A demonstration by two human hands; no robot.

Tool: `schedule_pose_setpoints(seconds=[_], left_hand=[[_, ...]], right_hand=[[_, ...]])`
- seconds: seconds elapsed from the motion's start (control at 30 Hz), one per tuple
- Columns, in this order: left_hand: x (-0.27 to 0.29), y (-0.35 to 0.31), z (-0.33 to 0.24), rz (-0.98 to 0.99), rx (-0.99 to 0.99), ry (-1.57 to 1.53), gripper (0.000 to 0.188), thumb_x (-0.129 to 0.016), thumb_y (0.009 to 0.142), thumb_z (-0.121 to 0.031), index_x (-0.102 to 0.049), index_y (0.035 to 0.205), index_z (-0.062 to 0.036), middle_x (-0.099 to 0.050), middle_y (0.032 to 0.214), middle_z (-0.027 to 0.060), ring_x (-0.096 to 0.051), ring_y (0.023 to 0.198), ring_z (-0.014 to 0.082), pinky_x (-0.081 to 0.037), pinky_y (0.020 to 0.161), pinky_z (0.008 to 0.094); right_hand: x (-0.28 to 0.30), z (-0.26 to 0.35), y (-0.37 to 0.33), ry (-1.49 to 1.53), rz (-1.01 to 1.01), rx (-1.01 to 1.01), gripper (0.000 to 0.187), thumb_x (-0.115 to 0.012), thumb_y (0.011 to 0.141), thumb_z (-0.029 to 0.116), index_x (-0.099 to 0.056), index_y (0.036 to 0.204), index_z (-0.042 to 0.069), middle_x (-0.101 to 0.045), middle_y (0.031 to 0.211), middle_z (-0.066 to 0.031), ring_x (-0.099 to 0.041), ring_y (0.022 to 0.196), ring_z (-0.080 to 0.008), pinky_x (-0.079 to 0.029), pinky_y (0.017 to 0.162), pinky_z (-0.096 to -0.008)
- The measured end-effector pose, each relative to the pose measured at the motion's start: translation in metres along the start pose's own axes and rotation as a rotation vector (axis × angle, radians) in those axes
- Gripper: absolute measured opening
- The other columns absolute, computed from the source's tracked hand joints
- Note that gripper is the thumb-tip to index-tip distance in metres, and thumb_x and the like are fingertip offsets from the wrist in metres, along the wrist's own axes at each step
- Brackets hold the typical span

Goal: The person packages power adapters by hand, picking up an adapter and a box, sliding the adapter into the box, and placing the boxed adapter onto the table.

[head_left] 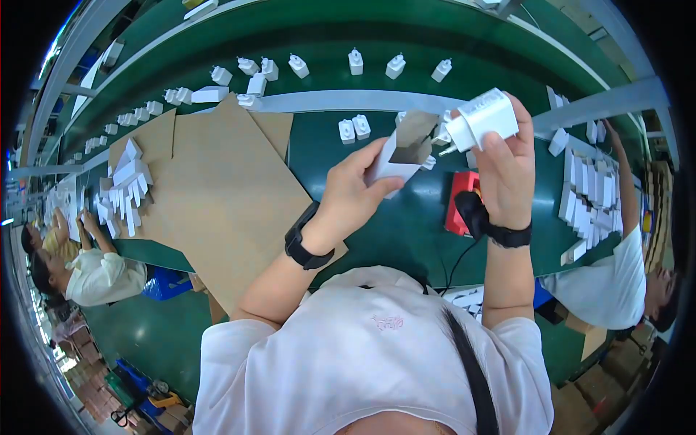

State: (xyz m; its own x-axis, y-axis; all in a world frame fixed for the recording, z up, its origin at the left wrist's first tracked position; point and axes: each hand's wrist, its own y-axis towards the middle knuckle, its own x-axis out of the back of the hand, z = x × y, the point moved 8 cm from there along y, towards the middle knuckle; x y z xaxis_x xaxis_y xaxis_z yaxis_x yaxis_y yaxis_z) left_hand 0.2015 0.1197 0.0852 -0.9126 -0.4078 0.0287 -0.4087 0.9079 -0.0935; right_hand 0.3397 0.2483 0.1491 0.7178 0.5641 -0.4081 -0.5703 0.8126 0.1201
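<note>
A small white box [395, 164] with its top flaps up is gripped in my left hand [353, 185]. My right hand [505, 163] pinches a white plug-in charger [487, 122], its two prongs pointing left toward the mouth of the box. The prongs are at the raised flap; whether they touch it I cannot tell. Behind the box, more white chargers are partly hidden on the green table. Two white chargers [354, 129] stand beyond my left hand. A black band circles each wrist.
A large brown cardboard sheet [225, 188] covers the table's left, with white boxes [129, 181] piled on it. A red device [461, 204] lies by my right wrist. Several chargers [355, 62] line the far green belt. More boxes [591, 192] lie right. People sit on both sides.
</note>
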Motion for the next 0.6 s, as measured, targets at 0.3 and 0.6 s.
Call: schedule_pose_setpoints(seconds=[0.3, 0.6], left_hand=[[0.005, -0.029, -0.027, -0.06, -0.167, 0.108, 0.055, -0.075, 0.067, -0.006, -0.053, 0.118, -0.0019, -0.063, 0.098, 0.0147, -0.061, 0.085, 0.0219, -0.048, 0.076, 0.0293], [0.031, -0.043, -0.025, -0.111, -0.143, 0.092, 0.056, -0.077, 0.068, -0.018, -0.054, 0.115, 0.0001, -0.063, 0.103, 0.0162, -0.062, 0.089, 0.0248, -0.048, 0.079, 0.0303]], right_hand=[[-0.033, -0.004, -0.021, -0.454, 0.232, 0.219, 0.044, -0.071, 0.074, 0.006, -0.053, 0.115, 0.004, -0.057, 0.11, -0.0094, -0.053, 0.107, -0.0213, -0.042, 0.091, -0.0327], [-0.068, -0.025, -0.037, -0.513, 0.366, 0.048, 0.067, -0.072, 0.074, 0.013, -0.04, 0.133, 0.01, -0.043, 0.133, -0.0099, -0.049, 0.112, -0.0206, -0.04, 0.091, -0.0323]])
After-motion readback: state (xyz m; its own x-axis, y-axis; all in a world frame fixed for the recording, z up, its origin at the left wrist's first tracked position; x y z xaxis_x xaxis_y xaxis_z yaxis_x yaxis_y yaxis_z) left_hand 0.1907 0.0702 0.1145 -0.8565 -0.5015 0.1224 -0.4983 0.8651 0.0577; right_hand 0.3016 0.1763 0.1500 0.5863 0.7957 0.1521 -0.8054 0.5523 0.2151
